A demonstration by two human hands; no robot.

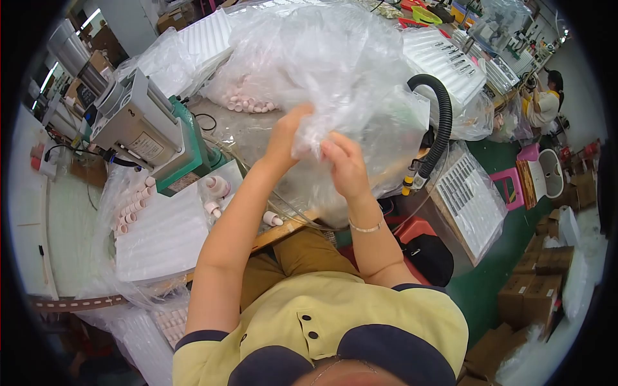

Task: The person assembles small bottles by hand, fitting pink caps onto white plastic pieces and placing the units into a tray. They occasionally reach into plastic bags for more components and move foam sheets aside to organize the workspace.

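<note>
A large, crumpled clear plastic bag [341, 64] rises above the workbench before me. My left hand [288, 136] is closed on its gathered plastic. Just to the right, my right hand [346, 164] pinches the same bunched film between thumb and fingers. Motion smears the plastic around both hands a little. Small pale pink caps [248, 103] lie in a heap at the bag's lower left, seen partly through the film. Below my left forearm's side stand small pink-and-white bottle parts [217, 186].
A green and grey bench press [145, 132] stands at left, beside a white ribbed tray [158, 238]. More white trays [444, 61] lie at the back right. A black corrugated hose [444, 116] arches right of the bag. Another person [544, 106] sits far right, near cardboard boxes [531, 299].
</note>
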